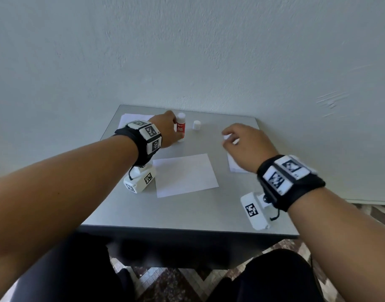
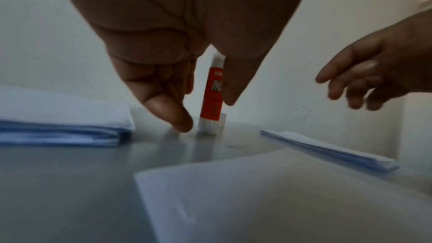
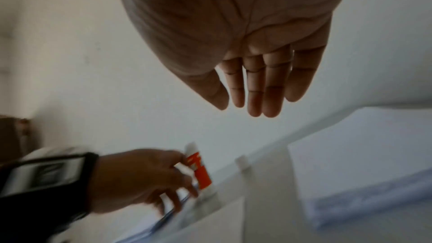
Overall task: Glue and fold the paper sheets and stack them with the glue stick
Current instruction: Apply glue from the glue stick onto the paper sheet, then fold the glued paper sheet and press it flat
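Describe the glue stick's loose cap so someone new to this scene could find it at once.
On the grey table, look near the far edge by the wall. Just right of the upright red glue stick at the left hand stands the small white cap, alone, touching nothing.

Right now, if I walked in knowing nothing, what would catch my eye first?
Probably the red glue stick standing upright near the table's far edge, with the left hand closing around it. Next, the single white sheet lying mid-table, and the right hand hovering open over a paper stack.
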